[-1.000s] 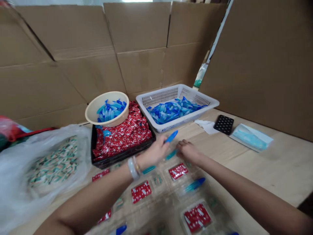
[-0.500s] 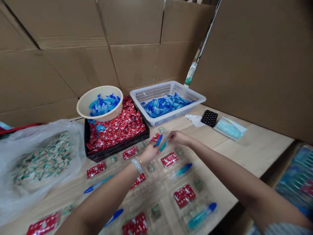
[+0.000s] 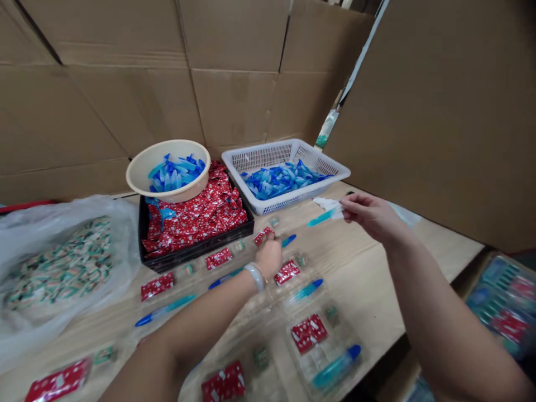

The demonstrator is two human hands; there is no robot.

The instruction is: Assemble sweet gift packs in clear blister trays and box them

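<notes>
On the table (image 3: 364,285), several clear trays (image 3: 324,349) look filled: red packet (image 3: 309,333), striped piece (image 3: 331,314), blue stick (image 3: 336,368); the basket (image 3: 293,200) holds many more sticks. The right hand (image 3: 372,216) pinches a turquoise stick (image 3: 321,218), jutting out leftward; whether the left hand (image 3: 270,258) grips the darker stick (image 3: 288,240) beside it, I can't tell.

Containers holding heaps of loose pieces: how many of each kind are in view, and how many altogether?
Cream bowl of blue pieces: 1
White slotted basket, also blue pieces: 1
Black box of red packets: 1
Clear plastic bag of striped pieces: 1
Total: 4
</notes>
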